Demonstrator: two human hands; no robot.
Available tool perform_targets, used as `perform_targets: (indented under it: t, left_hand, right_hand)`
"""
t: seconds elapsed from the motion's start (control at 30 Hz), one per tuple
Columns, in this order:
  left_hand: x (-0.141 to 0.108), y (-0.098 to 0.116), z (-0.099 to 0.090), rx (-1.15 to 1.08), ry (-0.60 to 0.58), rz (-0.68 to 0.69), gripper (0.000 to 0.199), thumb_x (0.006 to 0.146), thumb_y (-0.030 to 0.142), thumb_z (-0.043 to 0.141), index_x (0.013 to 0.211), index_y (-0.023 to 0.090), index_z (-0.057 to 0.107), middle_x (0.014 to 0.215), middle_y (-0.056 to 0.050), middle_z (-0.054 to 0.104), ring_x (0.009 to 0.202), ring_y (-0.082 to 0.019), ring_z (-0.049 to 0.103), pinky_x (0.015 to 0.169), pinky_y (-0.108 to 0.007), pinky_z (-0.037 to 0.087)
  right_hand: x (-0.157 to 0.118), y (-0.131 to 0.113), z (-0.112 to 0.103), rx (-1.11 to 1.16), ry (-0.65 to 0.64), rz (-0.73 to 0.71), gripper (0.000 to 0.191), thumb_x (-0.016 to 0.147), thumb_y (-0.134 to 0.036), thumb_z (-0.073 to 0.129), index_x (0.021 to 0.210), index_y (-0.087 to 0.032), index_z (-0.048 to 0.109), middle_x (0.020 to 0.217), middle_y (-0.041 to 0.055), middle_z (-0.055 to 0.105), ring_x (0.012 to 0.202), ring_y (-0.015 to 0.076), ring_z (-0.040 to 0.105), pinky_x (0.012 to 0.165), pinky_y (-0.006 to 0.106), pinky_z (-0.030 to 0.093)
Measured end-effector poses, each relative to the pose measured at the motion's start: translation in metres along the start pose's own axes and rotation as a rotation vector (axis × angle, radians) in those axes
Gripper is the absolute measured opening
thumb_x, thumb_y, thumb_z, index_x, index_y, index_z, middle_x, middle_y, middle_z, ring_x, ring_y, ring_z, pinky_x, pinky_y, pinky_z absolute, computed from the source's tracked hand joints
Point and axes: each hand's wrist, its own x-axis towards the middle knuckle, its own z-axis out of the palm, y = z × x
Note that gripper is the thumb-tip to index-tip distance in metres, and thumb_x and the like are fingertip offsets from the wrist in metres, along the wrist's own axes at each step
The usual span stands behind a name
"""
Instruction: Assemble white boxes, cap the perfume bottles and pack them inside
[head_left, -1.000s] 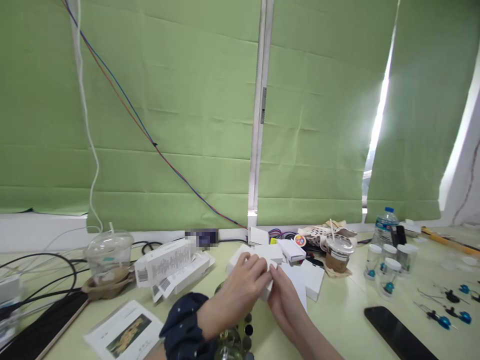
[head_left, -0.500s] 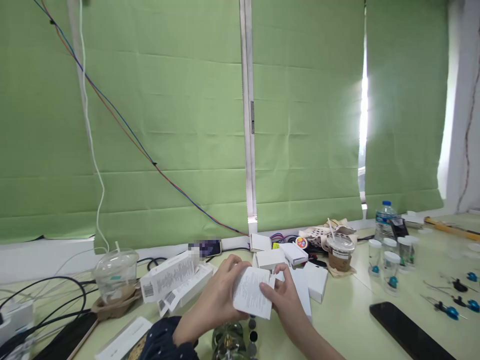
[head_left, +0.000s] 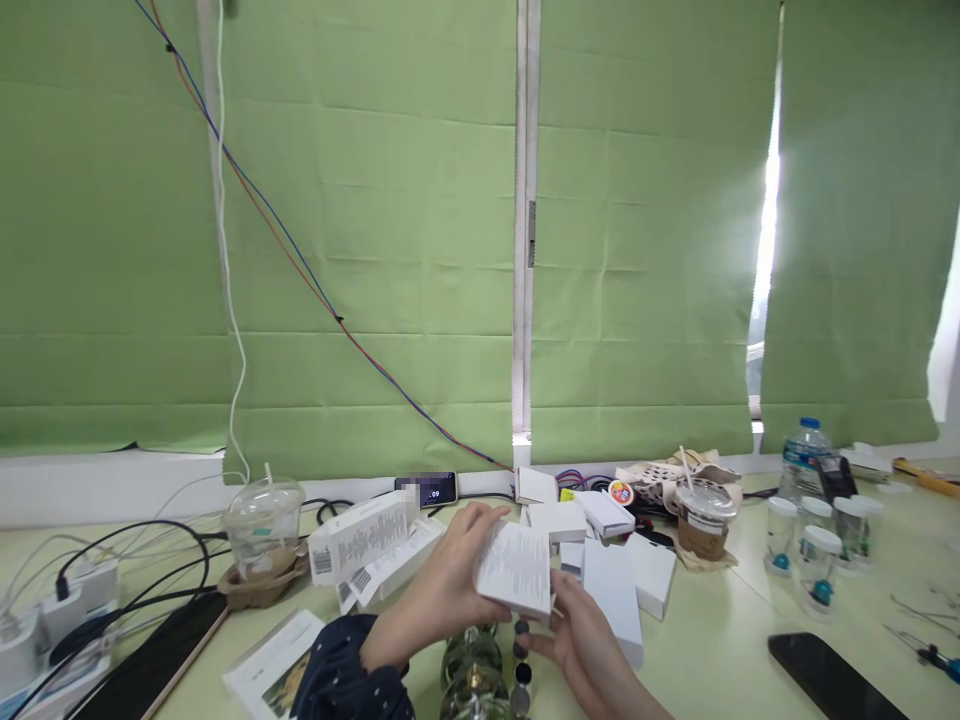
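Observation:
A small white box with printed text (head_left: 514,568) is held up near the middle of the table. My left hand (head_left: 454,572) grips its left side, fingers behind it and thumb underneath. At its lower right edge, my right hand (head_left: 581,640) touches the box with its upper fingers, while another finger points left below it. Beneath the hands stand round green glass objects (head_left: 474,675) beside a column of small dark discs (head_left: 522,672). Several white boxes (head_left: 611,590) lie just behind and to the right.
Printed cartons (head_left: 364,535), a plastic cup (head_left: 264,530) and a dark phone (head_left: 154,655) are on the left. Rightward are an iced drink (head_left: 703,520), lidded jars (head_left: 820,570), a water bottle (head_left: 804,455) and a black phone (head_left: 832,680). Cables (head_left: 127,600) run along the left.
The view has turned left, shifting the scene rightward. My right hand has moved from the box's upper right side to its lower right edge, and the box has tilted.

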Motion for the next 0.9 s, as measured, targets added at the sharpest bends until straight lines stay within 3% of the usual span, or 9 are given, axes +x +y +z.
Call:
perform_targets:
  t: [0.07,0.17,0.3,0.5,0.6,0.7,0.8,0.9]
  left_hand:
    - [-0.001,0.006,0.002,-0.027,-0.005,0.027,0.096,0.053,0.02,0.085,0.136,0.028,0.036,0.127,-0.007,0.043,0.121,-0.029,0.043,0.101,-0.041,0.04]
    - [-0.001,0.012,0.003,-0.075,-0.023,0.048,0.098,0.057,0.024,0.085,0.139,0.029,0.031,0.133,-0.009,0.043,0.125,-0.029,0.043,0.104,-0.042,0.038]
    - [-0.001,0.01,0.001,-0.141,-0.021,-0.029,0.107,0.054,0.021,0.086,0.143,0.028,0.026,0.141,-0.011,0.042,0.127,-0.031,0.043,0.105,-0.045,0.038]
    - [-0.002,-0.002,0.003,-0.399,0.023,-0.204,0.096,0.049,0.022,0.086,0.134,0.025,0.043,0.145,-0.013,0.039,0.132,-0.031,0.039,0.104,-0.045,0.04]
    - [0.0,-0.004,0.006,-0.55,0.012,-0.409,0.081,0.051,0.026,0.085,0.125,0.019,0.055,0.131,-0.015,0.055,0.119,-0.032,0.052,0.096,-0.043,0.045]
    - [0.003,-0.005,0.006,-0.643,-0.016,-0.502,0.053,0.065,0.042,0.078,0.109,0.015,0.066,0.108,-0.012,0.07,0.098,-0.027,0.064,0.08,-0.037,0.051]
    - [0.004,-0.009,0.005,-0.694,0.045,-0.563,0.044,0.067,0.046,0.075,0.095,0.013,0.069,0.09,-0.009,0.072,0.083,-0.023,0.066,0.065,-0.031,0.051]
    - [0.003,-0.016,0.007,-0.719,0.137,-0.621,0.042,0.058,0.038,0.081,0.088,0.012,0.066,0.085,-0.008,0.071,0.077,-0.023,0.067,0.061,-0.031,0.053]
  right_hand:
    - [-0.003,0.003,0.003,0.121,-0.023,0.119,0.048,0.062,-0.055,0.078,0.09,-0.018,0.064,0.076,0.0039,0.073,0.063,0.0185,0.063,0.058,0.034,0.054]
    - [-0.005,0.004,0.002,0.272,-0.064,0.181,0.046,0.067,-0.053,0.075,0.095,-0.018,0.067,0.08,0.0056,0.076,0.062,0.0183,0.065,0.062,0.036,0.055]
    - [-0.005,0.002,-0.002,0.31,-0.076,0.165,0.048,0.074,-0.055,0.07,0.104,-0.018,0.066,0.091,0.0084,0.077,0.068,0.0217,0.069,0.065,0.04,0.056]
    - [-0.004,0.0,-0.003,0.209,0.069,0.103,0.056,0.071,-0.053,0.074,0.109,-0.015,0.06,0.088,0.0077,0.077,0.068,0.0225,0.07,0.058,0.039,0.059]
    - [-0.004,-0.001,-0.003,0.209,0.11,0.025,0.057,0.068,-0.048,0.079,0.109,-0.014,0.057,0.091,0.0073,0.077,0.073,0.0222,0.071,0.063,0.041,0.06]
    - [-0.005,-0.002,-0.003,0.184,0.157,-0.014,0.059,0.064,-0.048,0.081,0.105,-0.014,0.057,0.09,0.0078,0.077,0.078,0.0241,0.071,0.069,0.046,0.061]
    - [-0.007,-0.004,-0.002,0.158,0.166,-0.028,0.064,0.059,-0.05,0.083,0.106,-0.014,0.056,0.095,0.0096,0.076,0.084,0.0261,0.07,0.071,0.047,0.06]
    - [-0.007,-0.005,-0.001,0.14,0.154,-0.028,0.071,0.056,-0.051,0.084,0.109,-0.013,0.056,0.1,0.0125,0.075,0.086,0.0269,0.07,0.07,0.044,0.06]
